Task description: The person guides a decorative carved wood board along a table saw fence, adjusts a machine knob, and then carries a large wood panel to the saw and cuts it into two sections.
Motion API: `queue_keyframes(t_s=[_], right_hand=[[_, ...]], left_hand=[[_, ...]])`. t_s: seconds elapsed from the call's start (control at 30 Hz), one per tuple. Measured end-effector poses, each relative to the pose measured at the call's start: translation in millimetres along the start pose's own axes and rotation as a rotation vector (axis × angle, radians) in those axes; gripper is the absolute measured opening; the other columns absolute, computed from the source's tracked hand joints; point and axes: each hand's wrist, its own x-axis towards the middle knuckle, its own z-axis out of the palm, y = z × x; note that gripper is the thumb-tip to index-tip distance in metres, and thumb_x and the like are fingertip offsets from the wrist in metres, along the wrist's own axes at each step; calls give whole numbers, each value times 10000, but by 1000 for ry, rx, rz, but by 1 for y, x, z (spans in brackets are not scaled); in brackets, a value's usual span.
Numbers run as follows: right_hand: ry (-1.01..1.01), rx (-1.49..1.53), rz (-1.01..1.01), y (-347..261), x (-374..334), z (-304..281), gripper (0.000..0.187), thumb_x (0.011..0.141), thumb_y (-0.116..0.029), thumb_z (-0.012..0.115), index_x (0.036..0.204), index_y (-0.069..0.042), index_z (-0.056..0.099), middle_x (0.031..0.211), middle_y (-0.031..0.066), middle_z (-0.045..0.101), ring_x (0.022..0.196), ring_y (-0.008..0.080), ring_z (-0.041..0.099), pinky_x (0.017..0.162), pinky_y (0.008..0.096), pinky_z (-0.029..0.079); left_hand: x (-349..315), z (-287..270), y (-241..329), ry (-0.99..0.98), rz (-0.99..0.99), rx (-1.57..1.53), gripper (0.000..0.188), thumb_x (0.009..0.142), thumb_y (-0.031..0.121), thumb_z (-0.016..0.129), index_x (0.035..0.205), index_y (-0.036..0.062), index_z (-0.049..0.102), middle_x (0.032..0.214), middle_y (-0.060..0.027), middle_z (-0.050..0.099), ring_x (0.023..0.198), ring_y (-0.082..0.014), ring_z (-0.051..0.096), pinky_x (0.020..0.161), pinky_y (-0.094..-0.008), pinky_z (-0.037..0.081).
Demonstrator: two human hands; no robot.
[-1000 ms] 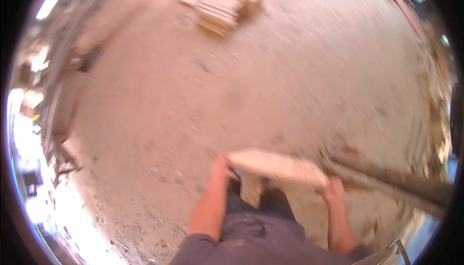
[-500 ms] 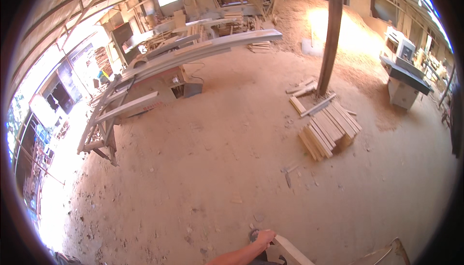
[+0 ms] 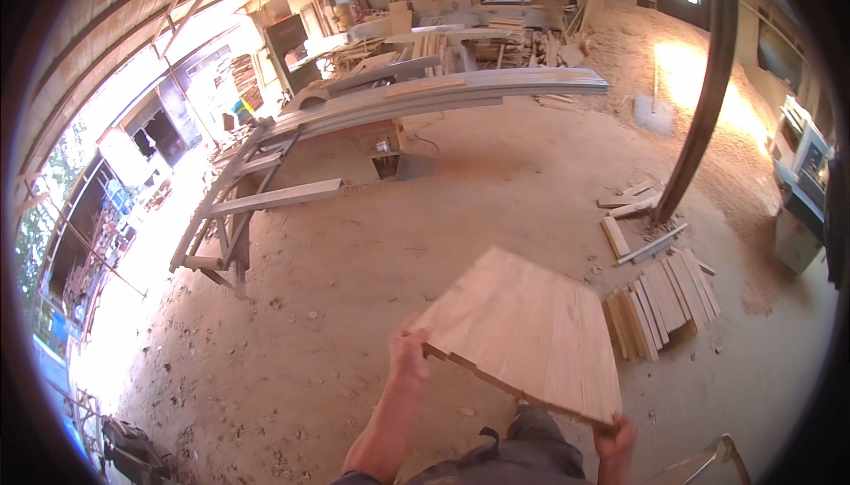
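In front of my body I hold a wide, pale wooden panel (image 3: 531,334), its face crossed by lines like planks laid side by side. One near edge has a small step in it. My left hand (image 3: 409,354) is closed on the panel's left corner. At the near right corner, my right hand (image 3: 615,436) grips the edge. The fingers under the panel are partly hidden. The panel is held off the sandy floor, tilted.
Right of the panel, a stack of short boards (image 3: 664,299) lies by a steel post (image 3: 704,104). A long saw table (image 3: 425,91) with a wooden frame stands ahead left. Sawdust (image 3: 620,42) is heaped behind, near a shovel (image 3: 653,113). A machine (image 3: 801,193) stands far right.
The wooden panel has come up from the lower edge into full view. My right hand now shows, and both hands hold the panel. The view has turned left.
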Motion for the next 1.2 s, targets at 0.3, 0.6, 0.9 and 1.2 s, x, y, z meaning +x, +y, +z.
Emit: queue_keyframes(t_s=[0.3, 0.6, 0.9, 1.2], right_hand=[[-556, -417, 112, 81, 267, 426, 619, 796, -150, 634, 1346, 104, 507, 1268, 194, 642, 1163, 297, 636, 1015, 388, 499], [-844, -549, 224, 285, 522, 722, 601, 825, -154, 601, 1358, 102, 492, 1275, 207, 631, 1135, 289, 647, 970, 385, 523], [-902, -586, 430, 491, 764, 935, 528, 814, -62, 555, 1319, 90, 554, 1210, 167, 665, 1083, 249, 654, 950, 360, 519], [-731, -704, 629, 684, 1075, 1043, 573, 775, -11, 615, 1342, 53, 561, 1244, 145, 667, 1098, 234, 664, 936, 367, 540]], left_hand=[[183, 15, 168, 258, 437, -377, 625, 828, -2, 630, 1431, -38, 468, 1258, -171, 626, 1068, -283, 652, 912, -422, 565], [456, 18, 289, 422, 675, -503, 611, 851, 30, 627, 1441, -9, 472, 1353, -189, 555, 1197, -335, 586, 1021, -453, 493], [768, -35, 324, 566, 1056, 45, 552, 901, 57, 581, 1442, 19, 484, 1425, -177, 511, 1253, -347, 541, 1024, -458, 482], [1038, 28, 287, 829, 428, -445, 609, 893, 128, 572, 1478, 13, 447, 1433, -155, 508, 1300, -319, 491, 1105, -471, 400]])
